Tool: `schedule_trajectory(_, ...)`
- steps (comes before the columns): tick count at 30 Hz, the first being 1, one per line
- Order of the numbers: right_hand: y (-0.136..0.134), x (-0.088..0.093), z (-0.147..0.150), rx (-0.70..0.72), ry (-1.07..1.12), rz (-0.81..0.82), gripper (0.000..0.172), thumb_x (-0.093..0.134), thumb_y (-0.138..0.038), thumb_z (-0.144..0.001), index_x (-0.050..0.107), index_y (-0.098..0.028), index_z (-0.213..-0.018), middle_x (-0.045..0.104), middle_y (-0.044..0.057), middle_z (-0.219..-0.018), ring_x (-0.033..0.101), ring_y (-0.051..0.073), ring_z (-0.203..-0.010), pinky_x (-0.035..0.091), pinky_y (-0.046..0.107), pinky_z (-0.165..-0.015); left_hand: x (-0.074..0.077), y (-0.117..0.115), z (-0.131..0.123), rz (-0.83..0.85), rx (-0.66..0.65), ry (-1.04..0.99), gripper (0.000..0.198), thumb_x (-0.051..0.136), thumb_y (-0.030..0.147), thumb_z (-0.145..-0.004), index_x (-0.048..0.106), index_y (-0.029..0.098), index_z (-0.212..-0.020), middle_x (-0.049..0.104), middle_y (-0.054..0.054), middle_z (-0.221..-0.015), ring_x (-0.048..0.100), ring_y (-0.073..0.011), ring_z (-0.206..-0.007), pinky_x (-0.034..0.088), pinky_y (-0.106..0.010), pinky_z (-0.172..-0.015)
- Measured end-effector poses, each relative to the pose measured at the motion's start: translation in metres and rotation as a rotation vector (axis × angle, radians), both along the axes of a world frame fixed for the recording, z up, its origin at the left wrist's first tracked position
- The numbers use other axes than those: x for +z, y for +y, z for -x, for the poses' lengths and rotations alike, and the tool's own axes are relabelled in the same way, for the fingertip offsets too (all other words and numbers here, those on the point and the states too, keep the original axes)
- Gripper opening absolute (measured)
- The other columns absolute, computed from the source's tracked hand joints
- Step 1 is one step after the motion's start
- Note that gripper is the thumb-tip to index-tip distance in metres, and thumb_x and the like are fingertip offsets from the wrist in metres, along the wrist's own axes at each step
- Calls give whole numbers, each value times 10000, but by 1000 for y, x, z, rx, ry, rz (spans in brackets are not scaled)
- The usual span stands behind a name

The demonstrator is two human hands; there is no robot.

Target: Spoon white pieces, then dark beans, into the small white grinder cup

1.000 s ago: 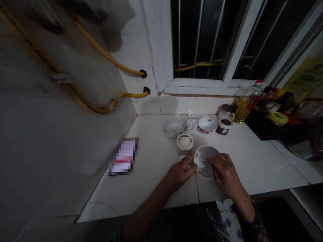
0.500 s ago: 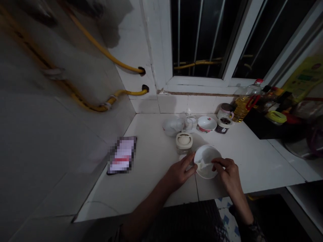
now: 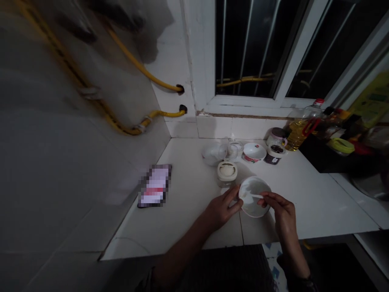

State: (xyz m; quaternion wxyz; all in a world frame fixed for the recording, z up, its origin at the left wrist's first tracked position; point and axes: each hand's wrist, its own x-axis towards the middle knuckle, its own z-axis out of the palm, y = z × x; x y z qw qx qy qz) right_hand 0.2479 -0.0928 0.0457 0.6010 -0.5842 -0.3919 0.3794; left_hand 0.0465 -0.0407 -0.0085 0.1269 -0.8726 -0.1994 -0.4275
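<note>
A white bowl (image 3: 257, 190) stands on the white counter (image 3: 188, 211) in front of me. My left hand (image 3: 221, 209) grips its left rim with thumb and fingers. My right hand (image 3: 281, 209) is closed on the handle of a white spoon (image 3: 252, 196), whose tip reaches into the bowl. Just behind the bowl stands a small pale jar (image 3: 226, 172) with something white inside.
At the back stand a clear plastic bag (image 3: 214, 153), a flowered bowl (image 3: 254, 151), two dark jars (image 3: 275, 150), and an oil bottle (image 3: 300, 125). A phone (image 3: 154, 190) lies near the left wall. A dark tray of bottles (image 3: 337, 150) sits at right. Yellow pipes (image 3: 146, 121) run along the wall.
My right hand has drawn back from over the bowl to its right side, with the spoon now showing inside the bowl. The left hand stays on the rim.
</note>
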Motion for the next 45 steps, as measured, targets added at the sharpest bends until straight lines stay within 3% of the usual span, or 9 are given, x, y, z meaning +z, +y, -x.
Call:
schedule_trajectory(12, -3, 1, -11, -111, 47, -39, 165, 761, -315, -604, 775, -183, -702, 686, 37, -550, 567, 174, -553, 473, 317, -591, -6, 5, -4, 2, 26, -100, 206, 580, 326, -935, 576, 144, -1032, 545, -191, -1365, 616, -256, -1196, 596, -311, -899)
schedule_trajectory(19, -2, 3, -12, -128, 71, -50, 190, 774, -321, -591, 770, -165, -700, 685, 44, -553, 567, 171, -555, 458, 313, -590, -3, 6, -4, 24, 43, -98, 236, 548, 356, -949, 588, 123, -963, 617, -203, -1232, 650, -239, -1128, 603, -301, -857)
schedule_trajectory(29, 0, 4, -12, -124, 76, -44, 188, 773, -321, -591, 766, -166, -697, 683, 41, -552, 571, 172, -556, 454, 314, -591, 5, 4, -4, 28, 72, -105, 244, 515, 365, -963, 592, 134, -961, 626, -194, -1228, 655, -236, -1122, 614, -307, -841)
schedule_trajectory(38, 0, -2, -14, -109, 61, -39, 194, 766, -321, -609, 770, -162, -720, 677, 31, -548, 556, 167, -568, 458, 315, -610, -2, 5, -4, 76, 89, -79, 258, 593, 389, -920, 612, 139, -981, 602, -185, -1297, 655, -236, -1121, 607, -306, -858)
schedule_trajectory(45, 10, 3, -12, -112, 72, -61, 177, 751, -304, -623, 768, -156, -719, 684, 40, -559, 556, 161, -567, 450, 306, -605, 5, 4, -4, 91, 93, -81, 267, 522, 405, -954, 599, 150, -974, 631, -166, -1235, 654, -220, -1125, 610, -290, -842)
